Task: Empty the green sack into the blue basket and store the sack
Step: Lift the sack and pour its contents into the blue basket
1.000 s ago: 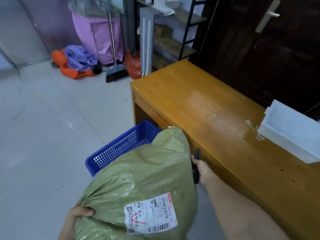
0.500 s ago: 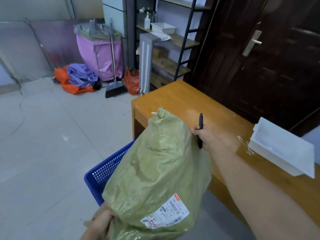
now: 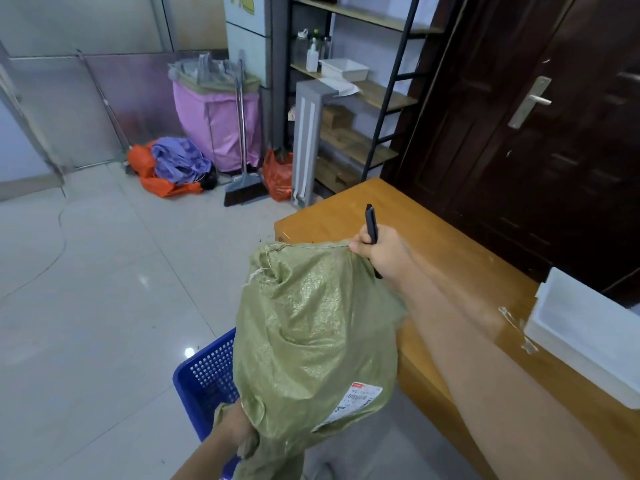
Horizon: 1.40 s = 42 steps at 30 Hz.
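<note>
I have the green sack [image 3: 311, 334] up in the air in front of me, held at both ends. My right hand [image 3: 377, 252] is closed on the sack's far top edge, pinching the stitched hem at its right corner, and the same fist also grips a black pen [image 3: 371, 226] that stands upright above my knuckles. My left hand [image 3: 239, 426] is clenched around bunched fabric at the sack's near bottom corner, low in the view. The sack hangs full and rounded between the two hands, with a white shipping label [image 3: 356, 401] on its near lower side.

The blue basket [image 3: 204, 379] sits on the tiled floor [image 3: 97, 306] below and to the left of the sack; I see only its perforated left wall and rim, since the sack covers the rest. I cannot tell whether anything lies inside it.

To the right runs the wooden surface [image 3: 460, 271], with the sack's right side just beside its near edge. A white tray [image 3: 588, 334] rests on that surface at the far right. Farther off, against the far wall, stand a pink bin [image 3: 218, 123], a broom [image 3: 244, 181] and a shelf [image 3: 356, 95], well apart from the sack.
</note>
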Tool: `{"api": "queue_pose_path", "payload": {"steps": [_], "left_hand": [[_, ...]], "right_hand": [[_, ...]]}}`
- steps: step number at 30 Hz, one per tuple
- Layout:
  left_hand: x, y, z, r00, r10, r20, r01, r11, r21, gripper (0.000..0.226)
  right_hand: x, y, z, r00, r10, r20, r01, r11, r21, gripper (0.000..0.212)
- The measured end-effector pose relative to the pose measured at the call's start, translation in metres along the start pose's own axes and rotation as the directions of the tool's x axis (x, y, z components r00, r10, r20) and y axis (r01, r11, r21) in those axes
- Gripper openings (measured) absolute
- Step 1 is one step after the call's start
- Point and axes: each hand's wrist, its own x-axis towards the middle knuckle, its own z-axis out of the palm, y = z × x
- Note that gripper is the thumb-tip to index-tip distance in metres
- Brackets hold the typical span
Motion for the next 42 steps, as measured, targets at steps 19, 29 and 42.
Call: {"api": "queue_pose_path", "payload": {"steps": [19, 29, 42], "left_hand": [[0.141, 0.053, -0.037, 0.934, -0.355, 0.039, 0.338, 0.842, -0.42, 0.046], [0.182, 0.059, -0.078, 0.957, -0.276, 0.085, 0.284, 0.853, -0.438, 0.026], [0.178, 0.103, -0.124, 0.976, -0.201, 0.079, 0.215, 0.945, -0.245, 0.026]], "right_hand": [[0.102, 0.002, 0.053, 0.992, -0.021, 0.122, 0.009, 0.995, 0.102, 0.048], [0.095, -0.002, 0.089, 0.996, 0.071, 0.061, -0.076, 0.993, 0.093, 0.046], [0.109, 0.026, 0.136, 0.974, 0.229, -0.008, -0.228, 0.972, 0.055, 0.045]]}}
